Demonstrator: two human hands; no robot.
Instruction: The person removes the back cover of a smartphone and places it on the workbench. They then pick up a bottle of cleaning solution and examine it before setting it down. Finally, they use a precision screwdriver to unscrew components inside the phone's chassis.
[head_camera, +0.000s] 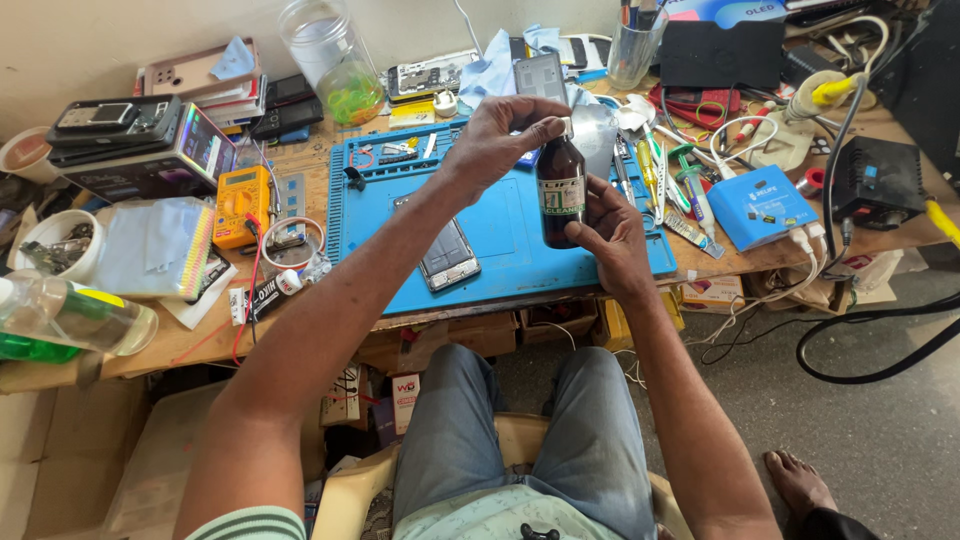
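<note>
I am holding a dark brown bottle (561, 192) upright between my two hands, above the blue work mat (500, 215). My right hand (612, 238) is wrapping around the lower body of the bottle from the right side, fingers closed on it, carrying its weight. My left hand (500, 135) is reaching in from above and to the left, its fingertips pinching together on the cap at the bottle's top. The bottle's long axis is standing nearly vertical, so the cap is lying directly under my left fingers while the body is sitting in my right palm; both hands are touching it, the left one at the neck end. Just below and to the left of my hands, an opened phone (447, 255) is lying flat on the mat. To the right of my right hand, tweezers and small tools (668, 190) are lying beside a blue box (760, 205).
</note>
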